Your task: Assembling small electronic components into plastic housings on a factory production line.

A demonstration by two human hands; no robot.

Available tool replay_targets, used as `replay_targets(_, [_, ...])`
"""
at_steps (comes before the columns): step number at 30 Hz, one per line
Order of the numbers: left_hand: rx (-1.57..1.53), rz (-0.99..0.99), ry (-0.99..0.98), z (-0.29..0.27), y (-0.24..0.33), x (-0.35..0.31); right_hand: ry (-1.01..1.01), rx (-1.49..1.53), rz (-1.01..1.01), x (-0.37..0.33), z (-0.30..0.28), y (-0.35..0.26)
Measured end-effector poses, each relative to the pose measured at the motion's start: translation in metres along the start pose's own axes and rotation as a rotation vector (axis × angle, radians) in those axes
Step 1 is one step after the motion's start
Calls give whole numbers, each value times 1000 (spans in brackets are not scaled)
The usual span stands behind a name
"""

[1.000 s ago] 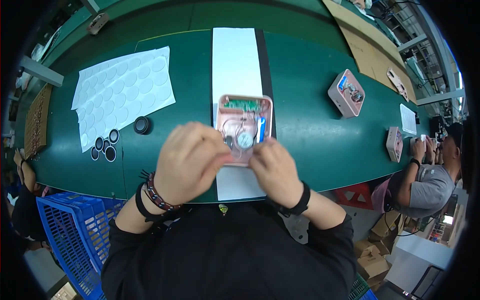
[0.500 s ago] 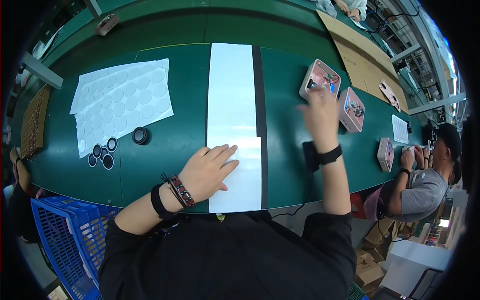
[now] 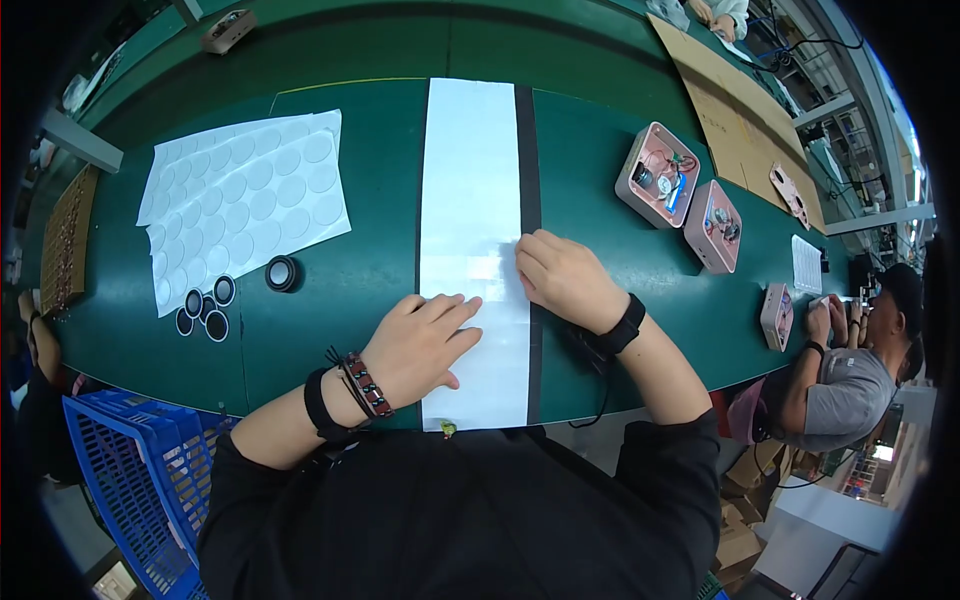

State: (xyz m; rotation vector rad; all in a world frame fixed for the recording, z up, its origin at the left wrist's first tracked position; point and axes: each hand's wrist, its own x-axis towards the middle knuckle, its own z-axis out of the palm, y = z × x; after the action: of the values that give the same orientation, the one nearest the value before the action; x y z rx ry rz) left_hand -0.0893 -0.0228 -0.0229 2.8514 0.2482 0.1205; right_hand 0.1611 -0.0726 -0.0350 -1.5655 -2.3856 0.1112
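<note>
A long white strip (image 3: 472, 150) runs from far to near down the green table, with a black band (image 3: 530, 170) along its right side. My left hand (image 3: 415, 345) lies flat on the strip's near part, fingers spread. At the strip's right edge, my right hand (image 3: 562, 280) has its fingers curled together. Its fingertips touch the edge, and whatever they pinch is hidden. Beyond it, to the right, stand two open pink box-shaped housings, one (image 3: 630, 195) farther off and one (image 3: 712, 262) nearer, with wires and small parts inside.
White sheets of round stickers (image 3: 250, 190) lie at left, beside several black rings (image 3: 216, 326) and a black round part (image 3: 283, 273). A blue crate (image 3: 120, 440) stands below the left edge. Cardboard (image 3: 735, 130) lies at far right. A co-worker (image 3: 850, 390) sits at right.
My right hand has moved from the far pink housing toward me and left, to the white strip's right edge. My left hand stays on the strip. The view has shifted slightly.
</note>
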Motion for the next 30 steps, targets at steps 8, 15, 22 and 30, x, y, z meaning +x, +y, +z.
replay_targets(8, [-5, -18, -37, 1, 0, 0, 29, 216, 16, 2, -7, 5])
replay_targets(15, [-118, -60, -14, 2, -3, 1, 55, 412, 239, -1, -19, 13])
replay_targets(22, [-1308, -438, 108, -5, -12, 25, 462, 35, -23, -3, -24, -68])
replay_targets(30, [-936, -410, 168, -25, -14, 23, 470, 271, 57, 4, -15, -69])
